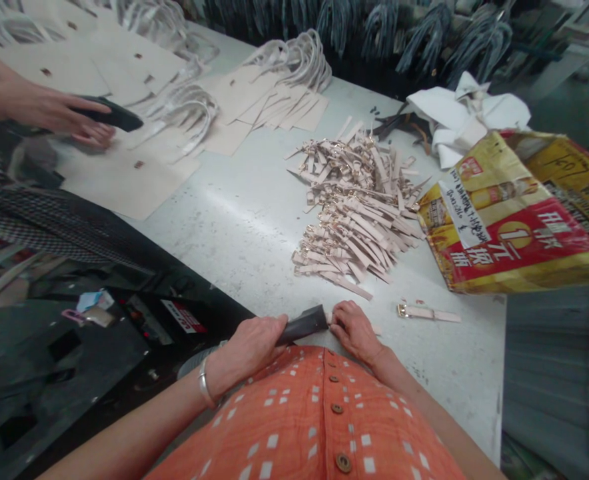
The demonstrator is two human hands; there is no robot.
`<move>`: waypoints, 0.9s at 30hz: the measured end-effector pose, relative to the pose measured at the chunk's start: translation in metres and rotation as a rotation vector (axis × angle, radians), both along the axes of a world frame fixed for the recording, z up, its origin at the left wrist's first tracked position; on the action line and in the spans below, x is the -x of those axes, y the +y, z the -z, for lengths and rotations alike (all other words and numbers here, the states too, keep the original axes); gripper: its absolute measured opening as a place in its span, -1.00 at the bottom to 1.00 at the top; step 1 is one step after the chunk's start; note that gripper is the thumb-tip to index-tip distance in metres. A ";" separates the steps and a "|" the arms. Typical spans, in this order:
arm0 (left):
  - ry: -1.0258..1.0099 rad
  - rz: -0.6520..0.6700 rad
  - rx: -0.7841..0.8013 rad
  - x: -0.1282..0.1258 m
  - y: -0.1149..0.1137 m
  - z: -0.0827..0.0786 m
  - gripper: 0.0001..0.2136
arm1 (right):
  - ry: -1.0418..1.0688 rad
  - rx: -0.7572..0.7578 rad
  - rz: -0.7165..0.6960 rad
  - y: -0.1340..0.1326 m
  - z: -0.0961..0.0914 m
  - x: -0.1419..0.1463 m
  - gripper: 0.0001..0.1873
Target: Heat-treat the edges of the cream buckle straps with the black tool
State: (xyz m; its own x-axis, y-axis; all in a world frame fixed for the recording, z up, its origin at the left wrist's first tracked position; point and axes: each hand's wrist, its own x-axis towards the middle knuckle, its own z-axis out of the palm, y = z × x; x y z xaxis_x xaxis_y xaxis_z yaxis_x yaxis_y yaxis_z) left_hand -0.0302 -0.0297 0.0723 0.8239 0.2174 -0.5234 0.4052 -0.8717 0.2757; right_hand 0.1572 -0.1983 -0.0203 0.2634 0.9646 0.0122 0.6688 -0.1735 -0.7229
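My left hand [247, 347] is closed around the handle of a dark hand tool [304, 324] at the near edge of the grey table [244, 220]. The tool's head points right and meets a small beige strap [374, 329] that my right hand [357, 330] pinches against the table. One finished beige strap with a gold buckle [427, 313] lies just to the right of my right hand. A large pile of the same buckled straps [357, 210] sits further back in the middle of the table.
A yellow and red printed bag [519, 220] lies at the right with white fabric [467, 113] behind it. Flat beige leather panels [124, 180] and curved handles [299, 60] cover the far left. Another person's hand [49, 110] holds a dark tool there.
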 end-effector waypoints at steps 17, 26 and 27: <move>-0.039 0.023 -0.002 0.000 -0.001 -0.001 -0.73 | -0.096 -0.105 0.188 -0.028 0.018 -0.005 -0.75; -0.062 0.081 -0.018 0.003 0.001 0.006 -0.78 | -0.066 -0.213 0.153 -0.027 0.028 -0.010 -0.78; -0.061 0.082 -0.016 0.002 0.001 0.004 -0.79 | -0.060 -0.217 0.154 -0.027 0.028 -0.010 -0.78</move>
